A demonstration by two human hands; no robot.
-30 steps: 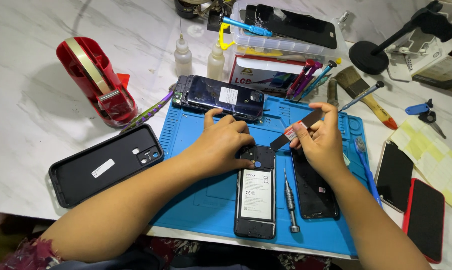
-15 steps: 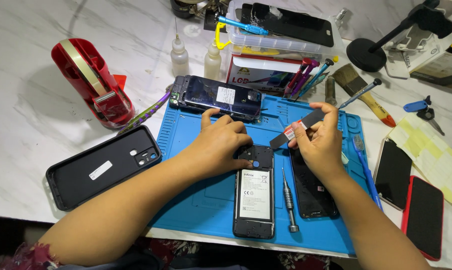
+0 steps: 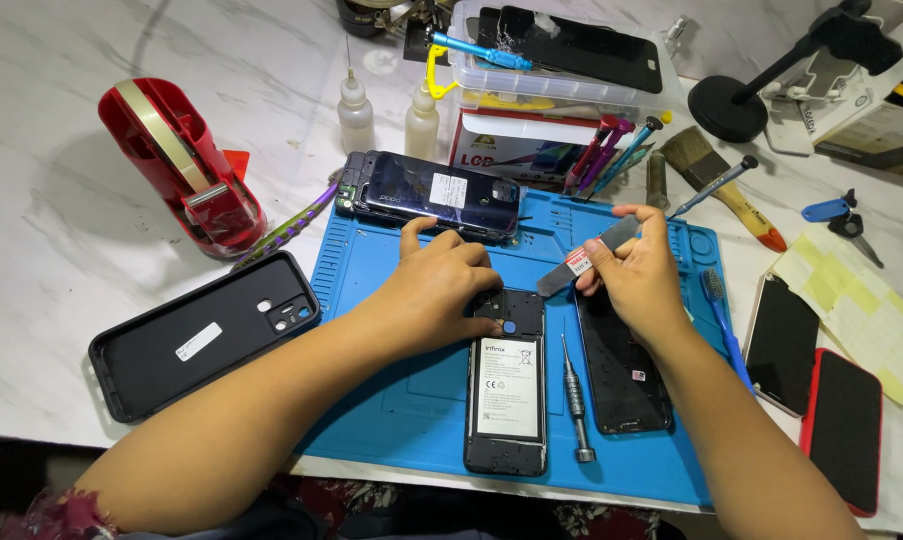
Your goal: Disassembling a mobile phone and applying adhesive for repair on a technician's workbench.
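An opened phone (image 3: 508, 400) with its battery showing lies upright on the blue work mat (image 3: 392, 420). My left hand (image 3: 442, 290) rests on the phone's top end, fingers pressing on the camera area. My right hand (image 3: 637, 275) holds a thin flat metal pry tool (image 3: 584, 260) with a red and white label, its tip pointing left toward the phone's top. A black phone screen panel (image 3: 624, 375) lies on the mat under my right wrist. A small grey screwdriver (image 3: 575, 395) lies between the phone and the panel.
A black back cover (image 3: 192, 335) lies left of the mat, a red tape dispenser (image 3: 187, 170) behind it. Another opened phone (image 3: 432, 192) sits at the mat's far edge. Two small bottles (image 3: 356, 105), a clear box (image 3: 562, 60), several screwdrivers (image 3: 612, 150), a brush (image 3: 722, 185), and phones (image 3: 842, 425) lie around.
My right hand with the pry tool has lifted slightly and shifted a little right. My left hand stays on the phone's top.
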